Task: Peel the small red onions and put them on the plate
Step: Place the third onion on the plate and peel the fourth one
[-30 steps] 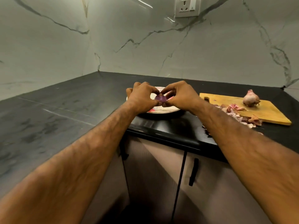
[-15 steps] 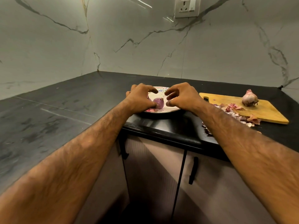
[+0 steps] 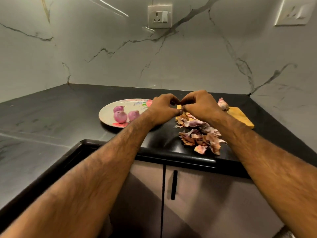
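The unpeeled onion sits on the board right of centre, just beyond the right hand; the left hand meets it, curled fingertips together; whether they pinch anything, I cannot tell.

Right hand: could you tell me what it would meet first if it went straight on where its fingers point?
Likely the left hand, at once: their fingertips nearly touch, though depth is unclear.
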